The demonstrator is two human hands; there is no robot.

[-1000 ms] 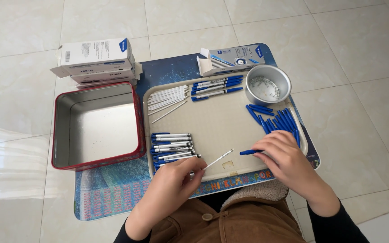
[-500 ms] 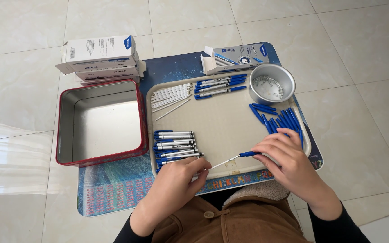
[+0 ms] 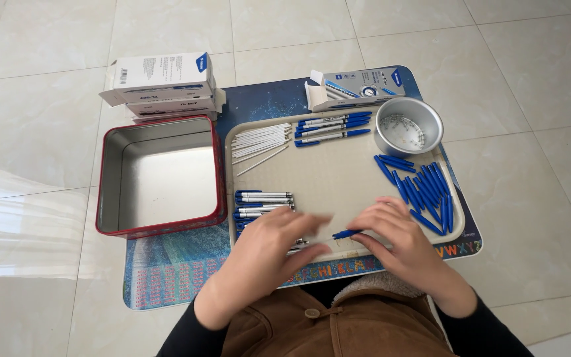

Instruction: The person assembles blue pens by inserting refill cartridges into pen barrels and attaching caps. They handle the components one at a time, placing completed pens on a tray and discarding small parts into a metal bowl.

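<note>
My right hand (image 3: pixel 401 246) rests at the near edge of the beige tray (image 3: pixel 338 173) and pinches a blue pen part (image 3: pixel 346 234) that points left. Blurred, with its fingers stretched out flat, my left hand (image 3: pixel 269 254) lies over the near end of a row of silver-and-blue pen barrels (image 3: pixel 264 201) at the tray's lower left. Its fingertips almost reach the blue part. A heap of loose blue pen parts (image 3: pixel 421 188) lies just beyond my right hand.
White refills (image 3: pixel 259 140) and three finished pens (image 3: pixel 332 127) lie at the tray's far side, beside a round metal bowl (image 3: pixel 408 125). An open red tin (image 3: pixel 160 175) stands left of the tray. Stacked white boxes (image 3: pixel 163 82) and an open pen box (image 3: pixel 355 87) sit behind. A blue mat (image 3: pixel 166 277) lies under it all.
The thin white refill between my hands is no longer in view. My left hand has spread flat and slid over the barrels toward the blue part. The right hand has barely moved.
</note>
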